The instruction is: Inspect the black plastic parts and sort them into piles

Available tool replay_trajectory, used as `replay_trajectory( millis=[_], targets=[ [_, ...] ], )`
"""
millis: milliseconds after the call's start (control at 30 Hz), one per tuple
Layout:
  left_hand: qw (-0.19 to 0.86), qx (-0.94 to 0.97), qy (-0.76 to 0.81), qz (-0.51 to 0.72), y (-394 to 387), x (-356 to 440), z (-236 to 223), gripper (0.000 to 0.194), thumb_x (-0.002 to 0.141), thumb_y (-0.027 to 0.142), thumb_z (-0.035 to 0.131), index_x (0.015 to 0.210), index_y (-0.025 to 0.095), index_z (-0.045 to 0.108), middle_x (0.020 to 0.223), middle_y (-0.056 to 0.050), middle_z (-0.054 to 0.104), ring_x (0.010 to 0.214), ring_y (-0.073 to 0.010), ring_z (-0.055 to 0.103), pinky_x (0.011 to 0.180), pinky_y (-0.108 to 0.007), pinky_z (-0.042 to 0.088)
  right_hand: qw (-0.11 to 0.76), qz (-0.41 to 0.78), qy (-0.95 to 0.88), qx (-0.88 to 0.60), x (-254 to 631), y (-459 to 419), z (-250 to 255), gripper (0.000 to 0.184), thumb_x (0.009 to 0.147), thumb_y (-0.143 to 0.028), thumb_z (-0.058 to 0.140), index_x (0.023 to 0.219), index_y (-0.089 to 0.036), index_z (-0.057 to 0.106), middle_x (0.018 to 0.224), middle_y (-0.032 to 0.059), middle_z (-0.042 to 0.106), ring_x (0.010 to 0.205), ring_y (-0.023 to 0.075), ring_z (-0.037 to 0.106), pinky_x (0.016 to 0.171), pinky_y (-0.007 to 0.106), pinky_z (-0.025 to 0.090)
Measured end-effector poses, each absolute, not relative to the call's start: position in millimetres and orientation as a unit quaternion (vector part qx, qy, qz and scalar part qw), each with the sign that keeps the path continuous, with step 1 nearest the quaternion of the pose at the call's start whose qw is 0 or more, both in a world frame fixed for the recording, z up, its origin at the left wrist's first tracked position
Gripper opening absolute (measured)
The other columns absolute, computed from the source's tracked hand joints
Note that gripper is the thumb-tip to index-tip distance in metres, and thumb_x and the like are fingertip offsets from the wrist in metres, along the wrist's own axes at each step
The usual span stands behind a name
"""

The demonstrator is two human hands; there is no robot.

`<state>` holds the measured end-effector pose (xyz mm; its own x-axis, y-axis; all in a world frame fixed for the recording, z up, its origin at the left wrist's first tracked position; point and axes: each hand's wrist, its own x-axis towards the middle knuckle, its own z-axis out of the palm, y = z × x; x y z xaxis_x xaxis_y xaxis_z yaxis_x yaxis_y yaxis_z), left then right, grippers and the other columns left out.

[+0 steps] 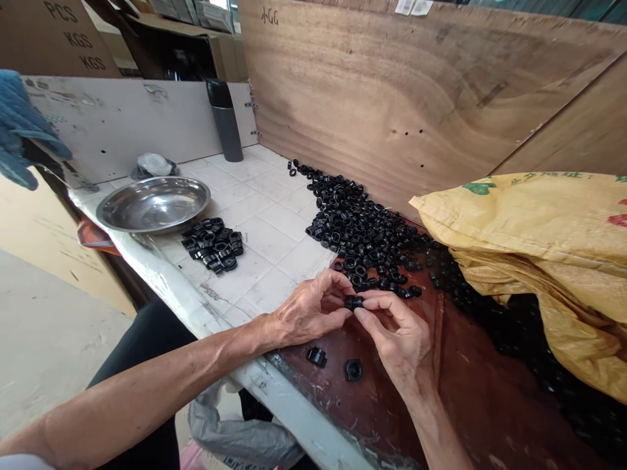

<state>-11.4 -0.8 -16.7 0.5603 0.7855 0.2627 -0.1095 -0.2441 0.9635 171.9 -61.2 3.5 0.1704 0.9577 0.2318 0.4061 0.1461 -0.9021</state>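
Observation:
My left hand (311,310) and my right hand (399,329) meet over the dark red board, both closed on one small black plastic part (353,302). Thumb and fingers of each hand pinch it from opposite sides. Below my hands, a black part (317,356) lies on its side, and another black part (353,370) beside it shows a round opening. Just beyond my fingertips spreads a large heap of black ring-shaped parts (362,225). A smaller pile of black parts (213,245) sits on the white tiled surface to the left.
A steel bowl (154,203) stands at the table's left edge, near a dark bottle (225,121). On the right, a yellow woven sack (529,222) lies over more black parts. A wooden panel (416,91) borders the back. A grey bag (240,424) hangs below the front edge.

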Motion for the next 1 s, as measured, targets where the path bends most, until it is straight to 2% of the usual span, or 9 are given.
replay_trajectory(
  millis=[200,400,567,700,767,800,900,967,1000],
  targets=[
    [0.589,0.658,0.242,0.403,0.3,-13.1,-20.3,0.027,0.091,0.024,0.067,0.116,0.017,0.058,0.105,-0.010,0.075,0.095,-0.0218,0.075,0.087,-0.038,0.062,0.503,0.302,-0.544,-0.600,168.3,-63.0,6.9,0.024,0.083,-0.037,0.077,0.100,-0.021,0.073,0.095,0.0044,0.077,0.085,0.0206,0.073,0.079,0.030,0.060],
    [0.490,0.724,0.209,0.439,3.8,-15.3,-24.1,0.021,0.092,0.023,0.068,0.113,0.019,0.068,0.117,-0.010,0.071,0.108,-0.0217,0.071,0.099,-0.037,0.058,0.479,0.272,-0.566,-0.614,168.7,-63.7,10.6,0.025,0.085,-0.039,0.077,0.104,-0.024,0.075,0.094,0.0020,0.076,0.083,0.0185,0.072,0.078,0.027,0.059],
    [0.458,0.738,0.171,0.466,5.2,-14.1,-22.5,0.018,0.092,0.021,0.069,0.109,0.018,0.070,0.116,-0.011,0.073,0.105,-0.0200,0.072,0.095,-0.035,0.059,0.457,0.210,-0.625,-0.597,170.1,-64.0,8.1,0.022,0.094,-0.041,0.065,0.104,-0.023,0.073,0.091,0.0024,0.076,0.079,0.0171,0.071,0.077,0.026,0.057],
    [0.449,0.734,0.182,0.476,6.1,-13.7,-21.9,0.016,0.092,0.022,0.069,0.107,0.018,0.070,0.113,-0.011,0.072,0.102,-0.0197,0.072,0.089,-0.033,0.061,0.447,0.216,-0.654,-0.571,173.0,-64.7,6.3,0.022,0.094,-0.037,0.065,0.110,-0.022,0.068,0.086,0.0013,0.073,0.075,0.0159,0.070,0.071,0.024,0.057],
    [0.446,0.736,0.184,0.475,6.7,-14.0,-22.0,0.017,0.092,0.022,0.069,0.108,0.018,0.071,0.113,-0.011,0.072,0.102,-0.0197,0.072,0.089,-0.033,0.061,0.433,0.224,-0.657,-0.575,173.6,-64.3,6.1,0.019,0.095,-0.037,0.064,0.104,-0.021,0.069,0.075,-0.0007,0.070,0.065,0.0140,0.068,0.063,0.021,0.054],
    [0.445,0.741,0.182,0.469,6.8,-14.1,-21.9,0.017,0.092,0.023,0.069,0.108,0.018,0.071,0.113,-0.011,0.072,0.103,-0.0198,0.072,0.090,-0.033,0.060,0.424,0.218,-0.660,-0.581,173.3,-63.9,6.0,0.019,0.096,-0.038,0.062,0.095,-0.020,0.069,0.067,-0.0019,0.068,0.058,0.0128,0.065,0.058,0.021,0.051],
    [0.466,0.738,0.181,0.452,6.3,-13.4,-21.4,0.018,0.092,0.024,0.069,0.108,0.018,0.071,0.112,-0.011,0.073,0.105,-0.0205,0.070,0.096,-0.036,0.058,0.394,0.149,-0.677,-0.604,171.0,-62.6,5.0,0.043,0.100,-0.043,0.055,0.063,-0.021,0.059,0.050,-0.0029,0.055,0.046,0.0106,0.052,0.051,0.022,0.042],
    [0.507,0.711,0.193,0.447,5.0,-11.8,-20.9,0.018,0.091,0.025,0.071,0.107,0.017,0.072,0.111,-0.010,0.073,0.104,-0.0208,0.070,0.097,-0.037,0.058,0.385,0.114,-0.678,-0.616,169.2,-62.5,4.2,0.047,0.101,-0.043,0.052,0.061,-0.021,0.057,0.052,-0.0013,0.056,0.048,0.0115,0.053,0.054,0.023,0.043],
    [0.532,0.690,0.201,0.448,4.2,-10.8,-20.7,0.019,0.090,0.026,0.072,0.107,0.017,0.072,0.111,-0.010,0.072,0.104,-0.0210,0.070,0.097,-0.037,0.058,0.394,0.116,-0.670,-0.619,168.5,-62.8,3.9,0.040,0.101,-0.043,0.053,0.070,-0.020,0.063,0.056,-0.0002,0.061,0.051,0.0126,0.057,0.055,0.023,0.045]
  ],
)
